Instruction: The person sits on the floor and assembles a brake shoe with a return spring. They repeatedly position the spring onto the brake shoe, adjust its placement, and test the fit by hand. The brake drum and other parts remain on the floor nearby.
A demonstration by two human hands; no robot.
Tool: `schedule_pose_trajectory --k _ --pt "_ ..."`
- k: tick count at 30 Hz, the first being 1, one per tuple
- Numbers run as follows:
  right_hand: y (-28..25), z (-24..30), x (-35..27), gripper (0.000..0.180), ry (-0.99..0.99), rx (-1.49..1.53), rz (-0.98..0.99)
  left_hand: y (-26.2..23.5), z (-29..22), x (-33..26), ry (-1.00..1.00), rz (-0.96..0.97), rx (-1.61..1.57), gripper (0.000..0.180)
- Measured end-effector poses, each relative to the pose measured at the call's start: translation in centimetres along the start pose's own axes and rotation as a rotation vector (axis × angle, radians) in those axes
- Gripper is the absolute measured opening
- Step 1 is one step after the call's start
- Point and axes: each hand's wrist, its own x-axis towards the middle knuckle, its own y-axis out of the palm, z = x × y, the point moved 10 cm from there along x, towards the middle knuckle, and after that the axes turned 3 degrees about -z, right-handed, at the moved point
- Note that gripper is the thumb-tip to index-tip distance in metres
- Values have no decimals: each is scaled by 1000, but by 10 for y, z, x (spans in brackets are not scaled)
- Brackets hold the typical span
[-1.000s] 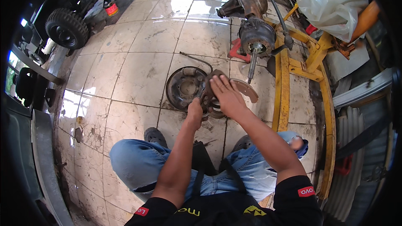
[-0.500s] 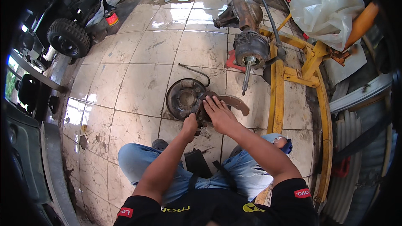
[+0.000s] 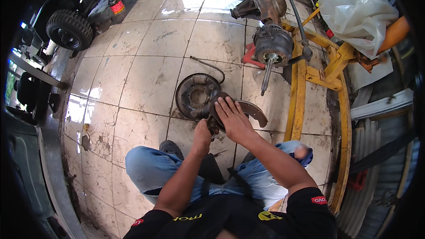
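Head view, single frame.

Centre of frame: round brake plate (image 3: 196,96), dark and rusty, lying flat on the pale tiled floor (image 3: 146,75). A thin black cable (image 3: 211,66) curls off its upper right edge.

Just right of the plate: two curved brake shoes (image 3: 248,110), brown, overlapping the plate's lower right rim.

Right hand (image 3: 233,118): spread flat, fingers extended, palm pressed down on the brake shoes; it grips nothing.

Left hand (image 3: 202,133): closed into a fist just below the plate, touching the lower end of the shoes. It appears to clutch a small dark part there, though the view is too small to tell what.

Lower centre: person's legs in blue jeans (image 3: 155,170), black shirt at the bottom edge.

Upper centre right: rusty axle (image 3: 265,13) with a brake drum hub (image 3: 273,44), a bare shaft (image 3: 267,76) pointing down toward the floor. It rests on a yellow steel frame (image 3: 301,102) that runs down the right side of the frame.

Upper right: white plastic bag (image 3: 356,11) piled on the frame.

Beside the hub, on the floor: small red block (image 3: 249,56).

Upper left: small black wheeled vehicle, one knobbly tyre (image 3: 68,28) showing; a red can (image 3: 117,6) close to it.

Left edge: grey metal rail (image 3: 53,168) curving along the floor.
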Motion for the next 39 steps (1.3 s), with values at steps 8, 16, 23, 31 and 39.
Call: schedule_pose_trajectory --k 8,16,23,31,39 --pt "3 2 0 64 10 -114 -157 5 -7 9 229 -137 -37 42" --pt "-1 -7 3 67 49 -194 -97 18 -21 -2 145 -12 -13 41" --pt "0 -15 6 71 143 -283 -51 13 -17 2 166 10 39 41" --pt "3 -11 1 66 103 -319 -85 11 -19 2 152 30 69 43" --pt "-7 -8 7 69 126 -247 -92 5 -18 12 227 -25 128 43"
